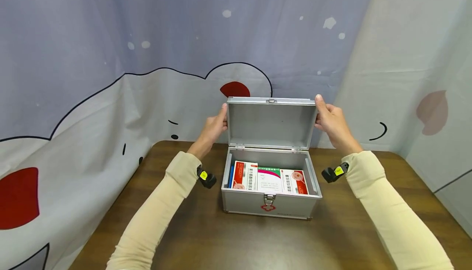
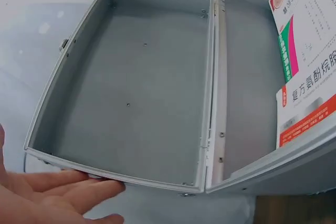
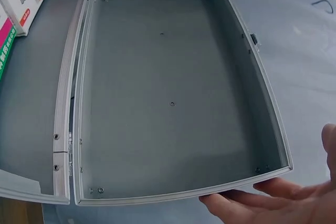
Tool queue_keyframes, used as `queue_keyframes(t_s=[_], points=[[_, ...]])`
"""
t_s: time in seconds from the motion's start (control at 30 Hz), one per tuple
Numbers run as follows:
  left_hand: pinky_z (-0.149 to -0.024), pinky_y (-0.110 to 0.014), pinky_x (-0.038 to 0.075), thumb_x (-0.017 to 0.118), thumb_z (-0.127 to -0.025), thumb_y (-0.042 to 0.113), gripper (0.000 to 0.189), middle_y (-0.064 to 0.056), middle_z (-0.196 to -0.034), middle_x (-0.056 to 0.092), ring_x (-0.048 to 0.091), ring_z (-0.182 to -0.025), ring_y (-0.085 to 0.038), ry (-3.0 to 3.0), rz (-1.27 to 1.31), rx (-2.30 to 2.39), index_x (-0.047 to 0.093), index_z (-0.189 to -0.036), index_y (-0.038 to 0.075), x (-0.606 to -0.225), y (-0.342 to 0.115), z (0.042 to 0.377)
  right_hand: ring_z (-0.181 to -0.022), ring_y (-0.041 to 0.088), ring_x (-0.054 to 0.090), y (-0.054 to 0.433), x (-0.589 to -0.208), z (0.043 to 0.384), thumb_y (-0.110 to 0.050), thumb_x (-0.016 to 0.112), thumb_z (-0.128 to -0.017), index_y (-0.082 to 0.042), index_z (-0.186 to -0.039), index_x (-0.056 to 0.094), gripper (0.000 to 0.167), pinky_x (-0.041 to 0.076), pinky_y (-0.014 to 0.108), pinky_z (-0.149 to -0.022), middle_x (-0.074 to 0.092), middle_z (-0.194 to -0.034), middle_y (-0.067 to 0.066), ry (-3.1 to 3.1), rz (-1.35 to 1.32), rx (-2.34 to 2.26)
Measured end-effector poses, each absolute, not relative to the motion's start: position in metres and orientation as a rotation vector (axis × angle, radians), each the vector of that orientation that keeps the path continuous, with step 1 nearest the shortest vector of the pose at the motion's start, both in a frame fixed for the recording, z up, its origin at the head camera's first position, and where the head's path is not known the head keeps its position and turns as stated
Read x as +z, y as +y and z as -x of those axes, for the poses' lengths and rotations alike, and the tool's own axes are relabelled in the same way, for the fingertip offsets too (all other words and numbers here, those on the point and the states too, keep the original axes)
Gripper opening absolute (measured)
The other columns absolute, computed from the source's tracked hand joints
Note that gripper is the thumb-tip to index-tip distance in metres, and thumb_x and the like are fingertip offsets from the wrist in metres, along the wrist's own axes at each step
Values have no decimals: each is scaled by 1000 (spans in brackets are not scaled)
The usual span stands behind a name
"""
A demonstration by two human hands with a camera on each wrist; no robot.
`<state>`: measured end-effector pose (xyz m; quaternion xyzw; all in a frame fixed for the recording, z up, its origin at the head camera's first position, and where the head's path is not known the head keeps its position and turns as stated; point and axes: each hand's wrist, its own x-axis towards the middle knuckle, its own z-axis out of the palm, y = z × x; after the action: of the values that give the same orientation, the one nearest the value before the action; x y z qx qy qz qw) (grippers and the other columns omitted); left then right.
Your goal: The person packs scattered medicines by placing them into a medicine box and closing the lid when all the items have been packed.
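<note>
A silver metal first-aid case (image 1: 254,204) with a red cross stands with its lid (image 1: 271,124) raised. Medicine boxes stand inside: a red-and-white box (image 1: 245,175), a white box with green and pink bands (image 1: 270,180) and another red-and-white box (image 1: 295,182). My left hand (image 1: 214,128) is at the lid's left side, with straight fingers (image 2: 79,187) touching the outer wall. On the opposite side, my right hand (image 1: 333,126) touches the lid with extended fingers (image 3: 236,208). Both thumbs stand away from the lid in the wrist views.
The case stands on a brown wooden table (image 1: 228,245). Behind the table hangs a printed curtain (image 1: 184,28), close to the raised lid. A blue item (image 1: 231,175) shows at the left inside the case.
</note>
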<state>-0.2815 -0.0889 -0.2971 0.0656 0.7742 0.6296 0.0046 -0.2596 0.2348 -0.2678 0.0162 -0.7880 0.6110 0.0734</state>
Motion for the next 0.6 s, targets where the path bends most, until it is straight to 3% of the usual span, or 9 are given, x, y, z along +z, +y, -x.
queue_keyframes(t_s=[0.1, 0.2, 0.37, 0.47, 0.6], points=[[-97, -36, 41, 35, -86, 67, 83, -19, -124, 52, 54, -113, -28, 2499, -189, 1949, 51, -123, -6, -294, -91, 276, -100, 26, 51, 232, -269, 255, -64, 39, -84, 7, -103, 45, 74, 44, 41, -93, 41, -98, 12, -2366, -10, 1721], [-92, -37, 45, 36, -88, 63, 75, -19, -110, 55, 57, -106, -30, 2566, -205, 1918, 57, -101, -8, -291, -92, 271, -89, 18, 53, 231, -269, 248, -62, 43, -84, 2, -93, 45, 65, 50, 31, -85, 40, -92, 7, -2371, 12, 1644], [-65, -30, 43, 37, -89, 62, 67, -14, -81, 54, 55, -78, -26, 2770, -237, 1776, 52, -75, -2, -290, -93, 261, -94, 18, 55, 232, -271, 234, -59, 45, -85, -1, -106, 46, 61, 50, 19, -77, 46, -111, 17, -2372, -11, 1636], [-54, -28, 36, 39, -89, 60, 66, -11, -71, 51, 47, -65, -23, 2865, -279, 1682, 54, -76, -2, -291, -93, 254, -99, 19, 55, 234, -274, 225, -54, 47, -87, -4, -116, 43, 59, 50, 19, -79, 46, -121, 23, -2334, -37, 1700], [-56, -28, 39, 44, -89, 57, 62, -14, -78, 55, 47, -66, -20, 2851, -290, 1679, 58, -88, -3, -292, -94, 243, -98, 13, 57, 236, -281, 212, -43, 53, -89, -8, -131, 36, 57, 49, 22, -82, 48, -123, 20, -2264, -82, 1790]])
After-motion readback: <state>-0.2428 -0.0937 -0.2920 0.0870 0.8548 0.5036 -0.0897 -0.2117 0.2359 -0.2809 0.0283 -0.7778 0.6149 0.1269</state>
